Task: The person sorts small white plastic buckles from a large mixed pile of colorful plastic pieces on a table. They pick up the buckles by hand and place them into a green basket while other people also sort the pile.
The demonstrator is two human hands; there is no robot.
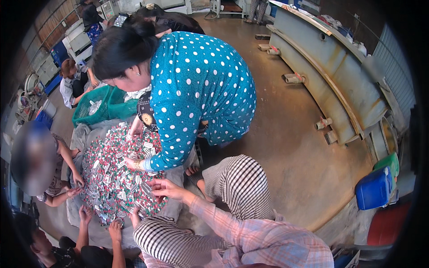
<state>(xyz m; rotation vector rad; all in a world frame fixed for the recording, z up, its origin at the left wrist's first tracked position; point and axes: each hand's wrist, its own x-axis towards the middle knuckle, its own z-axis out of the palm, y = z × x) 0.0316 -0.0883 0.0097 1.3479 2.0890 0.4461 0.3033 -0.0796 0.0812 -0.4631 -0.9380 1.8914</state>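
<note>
Pinching 1 grey piece (147, 190) between thumb and fingertips, the right hand (165, 190) is drawn in to about the thickness of that part, and it seems to have nothing else in it. The piece sticks out past the fingers at the right side of the heap of small red and green bits (100, 165); from where I stand I cannot tell whether it touches them. The left hand (135, 216) is down at the near edge of the heap, beside the striped knee (154, 230); how far apart its fingers are, and whether they have hold of anything, I cannot tell. The job in hand, as I judge it, is getting the silvery pieces (121, 195) out of the bits, and a light hold by the edges should serve, leaving any slots open so that caught bits can drop out. A small shake low over the heap would be better than a high flick, since the bits look likely to scatter. Pieces lie loose all through the heap, so working the 2 hands on separate patches seems sensible. A co-worker's hand (132, 163) below a blue dotted sleeve (176, 145) is near, just beyond the right hand, so a short reach is wiser than a wide sweep. Farther out, a grey sheet (73, 210) lies under the heap, and 2 green baskets (85, 115) stand at its far side, with pale pieces showing in the left basket.
</note>
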